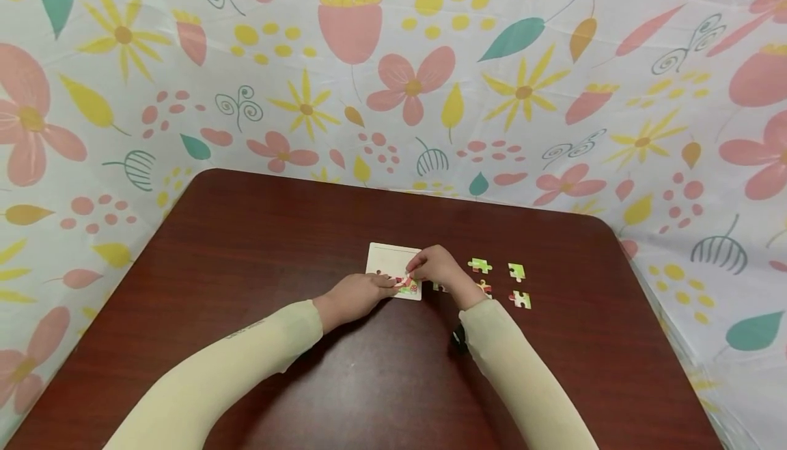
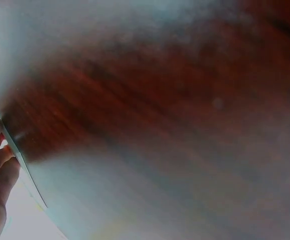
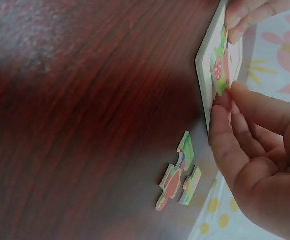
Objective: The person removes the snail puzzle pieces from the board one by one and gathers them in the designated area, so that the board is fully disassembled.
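Observation:
A small square white puzzle tray (image 1: 393,256) lies on the table, with joined colourful jigsaw pieces (image 1: 408,294) along its near side. My left hand (image 1: 356,297) comes in from the left, its extended fingers resting on the pieces at the tray's near part. Over the tray's right side, my right hand (image 1: 438,267) pinches a jigsaw piece between thumb and fingertips, mostly covered by them. Close up in the right wrist view, a strawberry-printed piece (image 3: 217,70) lies between the two hands, against the right fingertips (image 3: 239,90). The left wrist view catches only left fingers (image 2: 4,175) at the tray edge.
Several loose jigsaw pieces lie right of the tray, among them a green one (image 1: 479,265), one farther right (image 1: 516,272) and one below it (image 1: 520,299). My right forearm partly covers others. A flowered cloth (image 1: 381,95) hangs behind the dark wooden table (image 1: 277,231).

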### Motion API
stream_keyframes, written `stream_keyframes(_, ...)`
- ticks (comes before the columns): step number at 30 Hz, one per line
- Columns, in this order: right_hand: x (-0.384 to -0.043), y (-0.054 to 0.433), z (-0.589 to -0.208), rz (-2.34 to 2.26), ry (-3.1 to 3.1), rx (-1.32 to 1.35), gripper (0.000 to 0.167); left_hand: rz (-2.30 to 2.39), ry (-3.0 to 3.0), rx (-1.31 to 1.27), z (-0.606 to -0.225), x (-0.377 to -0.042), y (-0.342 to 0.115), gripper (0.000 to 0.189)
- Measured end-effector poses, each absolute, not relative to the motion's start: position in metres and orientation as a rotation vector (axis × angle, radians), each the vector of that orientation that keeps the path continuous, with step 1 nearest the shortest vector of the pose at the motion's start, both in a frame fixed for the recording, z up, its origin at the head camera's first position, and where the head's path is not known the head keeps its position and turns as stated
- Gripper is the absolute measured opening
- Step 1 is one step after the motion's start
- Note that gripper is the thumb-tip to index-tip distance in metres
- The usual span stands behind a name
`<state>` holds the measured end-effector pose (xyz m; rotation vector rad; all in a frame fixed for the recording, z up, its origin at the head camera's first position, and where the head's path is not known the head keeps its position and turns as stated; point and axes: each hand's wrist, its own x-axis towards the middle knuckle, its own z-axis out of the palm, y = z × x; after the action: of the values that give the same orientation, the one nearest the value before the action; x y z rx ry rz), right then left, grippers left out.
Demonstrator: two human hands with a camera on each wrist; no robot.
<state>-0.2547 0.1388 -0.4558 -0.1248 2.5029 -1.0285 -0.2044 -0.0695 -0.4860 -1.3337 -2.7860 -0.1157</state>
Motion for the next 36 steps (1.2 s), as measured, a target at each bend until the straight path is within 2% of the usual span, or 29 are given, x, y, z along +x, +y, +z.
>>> stream_keyframes(36, -0.2607, 0.1447, -0.4637, -1.158, 2.377, -0.044, 0.016, -0.133, -2.804, -1.334, -0.4849, -0.2038, -0.0682, 0.035)
